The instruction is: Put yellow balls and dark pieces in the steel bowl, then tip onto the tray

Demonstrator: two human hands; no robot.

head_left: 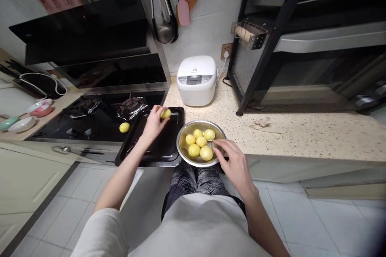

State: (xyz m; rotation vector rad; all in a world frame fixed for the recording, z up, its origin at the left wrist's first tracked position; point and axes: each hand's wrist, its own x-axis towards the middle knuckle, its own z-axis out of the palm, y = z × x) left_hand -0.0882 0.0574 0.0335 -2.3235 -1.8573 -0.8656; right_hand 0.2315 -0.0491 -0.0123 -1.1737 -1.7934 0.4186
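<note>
My left hand (154, 122) is closed around a yellow lemon (165, 114), held over the far right part of a black baking tray (158, 144). To the left of the tray, another lemon (124, 127) lies on the black stove top. A steel bowl (182, 146) at the counter's front edge holds several lemons (201, 141). At the bowl's right side is my right hand (230, 156), its thumb and fingers apart and nothing visible between them. Its fingertips reach over the rim, close to the lemons.
A white rice cooker (197, 82) stands behind the bowl. On the right, a black rack (253, 72) holds a large oven (316, 72). Burners (132, 105) are on the left, with small bowls (40, 110) beyond. Utensils (165, 30) hang on the wall.
</note>
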